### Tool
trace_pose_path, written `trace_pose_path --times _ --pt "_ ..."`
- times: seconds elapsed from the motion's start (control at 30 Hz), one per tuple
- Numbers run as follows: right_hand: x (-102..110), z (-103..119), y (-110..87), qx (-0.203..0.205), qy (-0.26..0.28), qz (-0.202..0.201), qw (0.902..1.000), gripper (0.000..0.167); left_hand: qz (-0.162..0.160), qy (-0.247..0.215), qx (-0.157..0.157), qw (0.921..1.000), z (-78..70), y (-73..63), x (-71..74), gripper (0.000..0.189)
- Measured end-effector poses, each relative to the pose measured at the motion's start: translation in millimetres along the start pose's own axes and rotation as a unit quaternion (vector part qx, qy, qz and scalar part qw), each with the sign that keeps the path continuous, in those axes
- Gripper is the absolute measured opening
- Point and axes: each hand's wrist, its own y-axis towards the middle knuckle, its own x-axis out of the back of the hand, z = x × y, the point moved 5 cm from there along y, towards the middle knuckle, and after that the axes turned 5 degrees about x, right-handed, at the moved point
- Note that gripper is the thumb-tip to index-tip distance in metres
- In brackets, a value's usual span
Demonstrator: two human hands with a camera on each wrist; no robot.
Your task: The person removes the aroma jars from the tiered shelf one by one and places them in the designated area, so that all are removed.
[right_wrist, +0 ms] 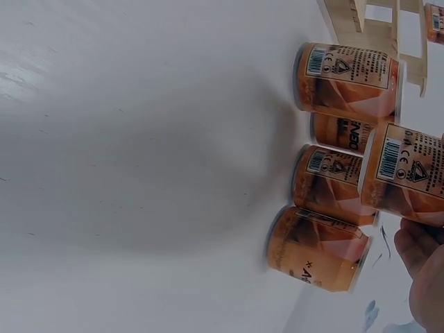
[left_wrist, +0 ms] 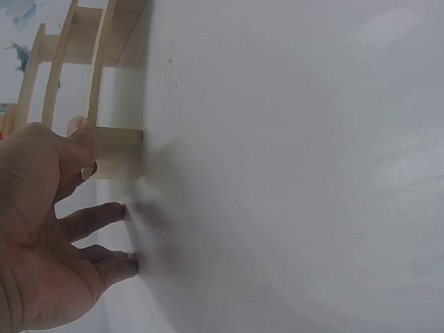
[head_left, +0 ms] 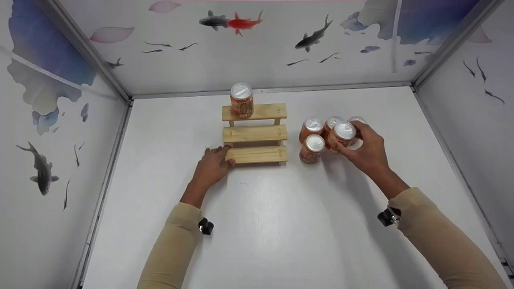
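A three-step wooden shelf (head_left: pixel 257 154) stands on the white table. My left hand (head_left: pixel 213 165) pinches the left end of its lowest step between thumb and fingers; in the left wrist view the other fingers (left_wrist: pixel 111 270) point down at the table. On the top step, toward its left end, an orange can (head_left: pixel 242 102) with a silver lid stands upright. My right hand (head_left: pixel 367 148) grips another orange can (right_wrist: pixel 409 170), raised off the table among a group of like cans. Several of these stand upright right of the shelf, including a front one (head_left: pixel 312 149).
White panels painted with fish and leaves enclose the table at the back (head_left: pixel 273 48) and both sides. The middle step (head_left: pixel 257 133) lies between the upper and lower ones. Small black devices (head_left: pixel 207 226) are strapped at both wrists.
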Motion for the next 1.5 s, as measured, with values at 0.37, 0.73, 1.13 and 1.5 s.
trace_pose_path --times 0.37,0.73,1.13,1.5 --pt "-14.6 -15.5 -14.9 -0.020 0.017 0.022 0.9994 0.073 0.009 -0.001 0.017 0.9998 0.7 1.3 -2.5 0.068" --pt "-28.7 -24.2 -21.4 -0.042 0.025 0.061 0.9970 0.076 0.014 -0.012 0.019 0.9997 0.8 0.9 -1.6 0.066" --pt "-35.7 -25.5 -23.3 -0.042 0.046 0.064 0.9960 0.069 0.006 0.000 0.001 1.0000 -0.3 1.2 -0.3 0.062" --pt "-36.4 -26.7 -24.4 -0.049 0.049 0.065 0.9955 0.066 0.004 -0.007 0.006 0.9999 2.0 2.3 -1.8 0.063"
